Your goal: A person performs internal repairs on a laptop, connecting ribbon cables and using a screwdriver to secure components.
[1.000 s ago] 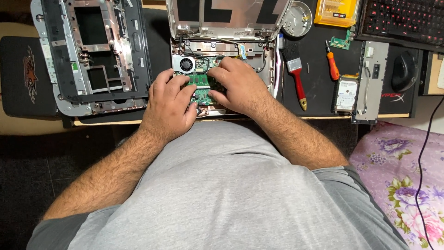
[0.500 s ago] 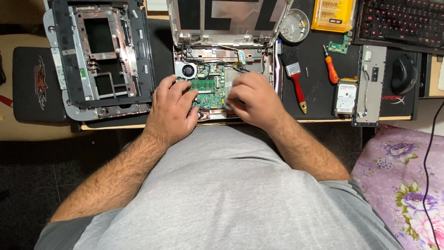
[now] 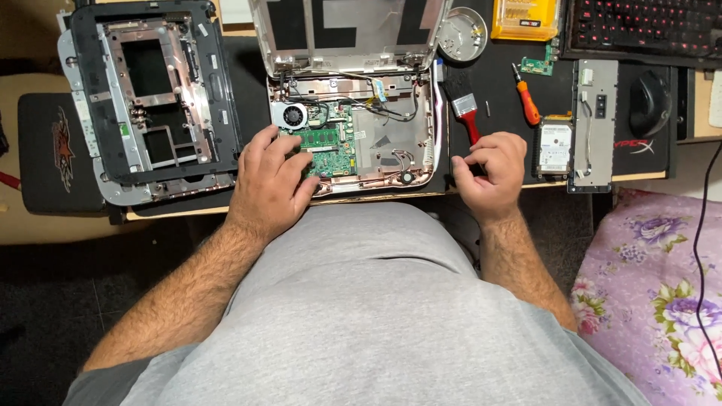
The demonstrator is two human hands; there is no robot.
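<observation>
Opened laptop base point(image 3: 353, 143), upper centre of frame: cover off, green circuit board point(image 3: 327, 146) exposed and still seated. Left hand point(image 3: 274, 180) lies loosely open on the board. Right hand point(image 3: 489, 169), half a second ago on the board, now rests lightly curled, empty, beside the red-handled flat brush point(image 3: 462, 113). Removed black palmrest frame point(image 3: 147, 94) lies upper left.

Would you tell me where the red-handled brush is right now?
The brush lies on the black mat just right of the opened laptop, directly above the right hand.
</observation>
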